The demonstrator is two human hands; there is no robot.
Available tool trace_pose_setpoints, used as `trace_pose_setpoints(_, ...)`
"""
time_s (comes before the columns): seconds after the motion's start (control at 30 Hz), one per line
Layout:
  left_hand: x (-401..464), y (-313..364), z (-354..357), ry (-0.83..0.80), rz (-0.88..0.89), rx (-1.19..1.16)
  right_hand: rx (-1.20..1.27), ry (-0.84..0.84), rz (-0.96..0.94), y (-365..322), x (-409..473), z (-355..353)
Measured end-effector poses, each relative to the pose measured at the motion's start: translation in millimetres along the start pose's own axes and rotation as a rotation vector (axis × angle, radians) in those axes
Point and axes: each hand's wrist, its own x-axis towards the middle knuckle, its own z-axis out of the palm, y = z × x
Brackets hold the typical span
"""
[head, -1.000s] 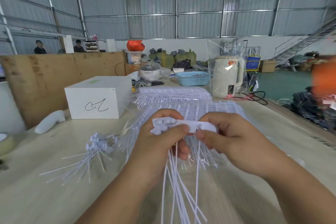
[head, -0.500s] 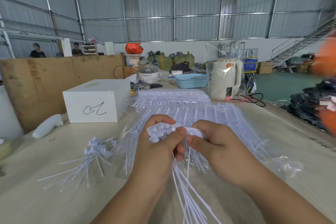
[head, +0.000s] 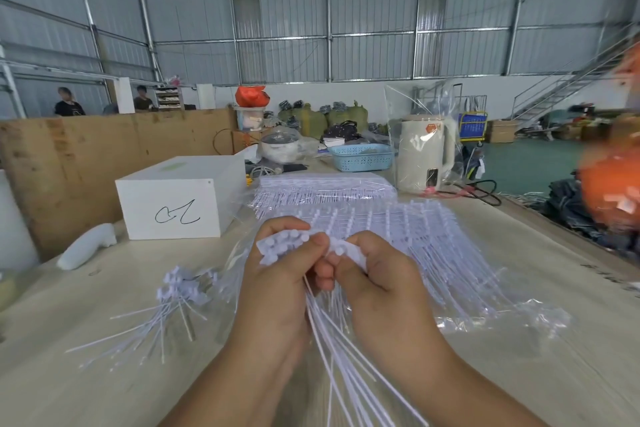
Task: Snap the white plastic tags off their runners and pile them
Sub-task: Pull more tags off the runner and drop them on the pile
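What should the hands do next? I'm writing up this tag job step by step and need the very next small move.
Probably bend the runner strip away with the right hand to snap off the next tag. The left hand already grips a bundle of freed tags, the strip meets it at the thumbs, and the loose pile to the left looks meant for later.

White tags (head: 287, 246) bunched upright, apparently on one runner (head: 349, 251)

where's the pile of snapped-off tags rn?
Head view, on the table to the left of the left hand: the loose pile of tags lies in front of the white box, near the white handle-shaped object.
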Motion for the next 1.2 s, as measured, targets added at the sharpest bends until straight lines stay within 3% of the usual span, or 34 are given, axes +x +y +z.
trace_pose_setpoints(0.13,3,-4,-4,0.025,-0.149,-0.126,0.124,0.233,-0.003,-5,13,-7)
trace_pose_setpoints(0.33,4,-10,-7,-0.033,-0.12,-0.022,0.206,-0.148,0.115,-1,7,-12)
trace_pose_setpoints(0.47,4,-12,-11,-0.104,-0.154,0.069,0.191,-0.163,0.171,5,7,-9)
trace_pose_setpoints(0.67,9,-10,-14,-0.138,-0.46,-0.006,-0.21,-0.16,0.129,9,8,-12)
trace_pose_setpoints(0.87,9,-4,-21,-0.28,-0.75,-0.153,-0.019,-0.094,0.268,10,14,-17)
trace_pose_setpoints(0.97,9,-2,-21,-0.419,-0.865,-0.286,0.071,-0.193,0.379,9,16,-19)
trace_pose_setpoints(1.07,6,-4,-21,-0.512,-0.838,-0.326,0.182,-0.315,0.418,8,18,-21)
trace_pose_setpoints(1.2,4,-6,-23,-0.458,-0.632,-0.075,0.187,-0.315,0.321,8,18,-19)
